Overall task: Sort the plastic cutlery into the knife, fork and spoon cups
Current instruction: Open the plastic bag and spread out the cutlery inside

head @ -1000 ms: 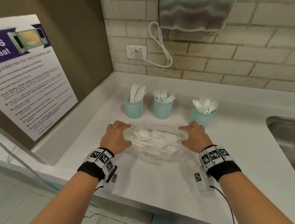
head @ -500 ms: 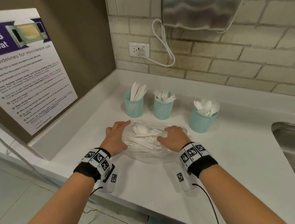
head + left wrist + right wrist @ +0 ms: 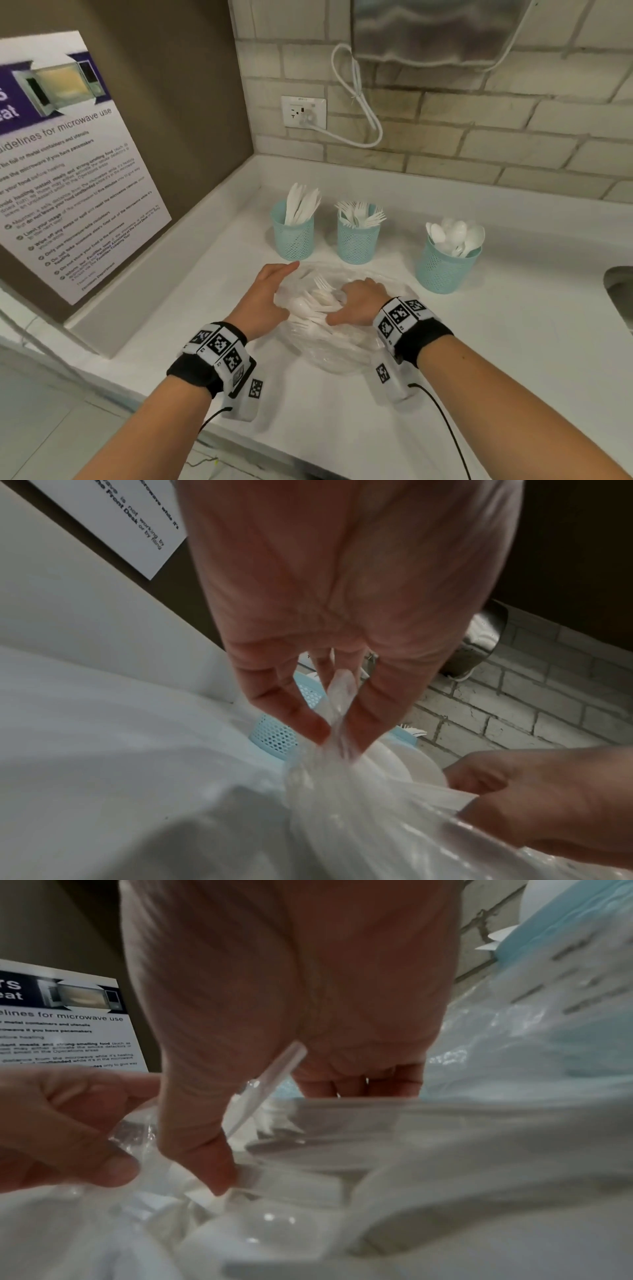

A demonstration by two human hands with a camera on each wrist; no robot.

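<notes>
Three teal mesh cups stand at the back of the white counter: knives (image 3: 293, 229) on the left, forks (image 3: 358, 233) in the middle, spoons (image 3: 447, 260) on the right. In front of them lies a clear plastic bag (image 3: 342, 353) with a pile of white cutlery (image 3: 315, 305) inside. My left hand (image 3: 286, 291) is at the bag's left rim; the left wrist view shows its fingertips (image 3: 363, 723) pinching a fold of the bag (image 3: 359, 818). My right hand (image 3: 346, 298) reaches into the bag, curled over the pile, thumb (image 3: 219, 1177) pressed on a white piece. Which piece it grips is hidden.
A steel sink (image 3: 620, 294) opens at the right edge of the counter. A microwave poster (image 3: 68, 171) leans on the left wall. A wall outlet (image 3: 303, 111) with a white cord and a steel dispenser (image 3: 435, 31) sit on the brick wall behind.
My right hand left the bag's right rim, moved left into the bag and curled onto the cutlery. The left hand stayed at the left rim, holding the plastic.
</notes>
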